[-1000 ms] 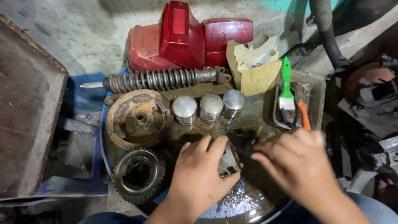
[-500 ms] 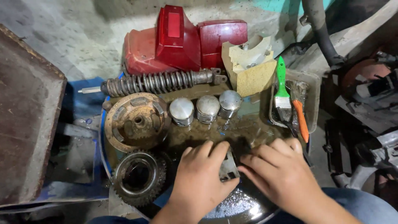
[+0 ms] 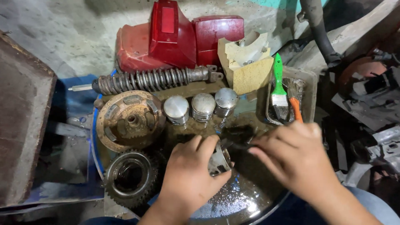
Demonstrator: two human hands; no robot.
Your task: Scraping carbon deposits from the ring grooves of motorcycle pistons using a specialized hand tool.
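Over oily basin (image 3: 250, 204), left hand (image 3: 189, 179) gripping piston (image 3: 219, 159)

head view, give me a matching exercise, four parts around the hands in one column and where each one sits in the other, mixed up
Things:
1. coil spring
2. toothed gear
3. green-handled brush
4. round metal part

Places:
A. in the left hand
B. in the small tray at right
C. lying across, in front of the red covers
D. lower left, below the round hub plate

Pairs: 1-C, 2-D, 3-B, 4-A
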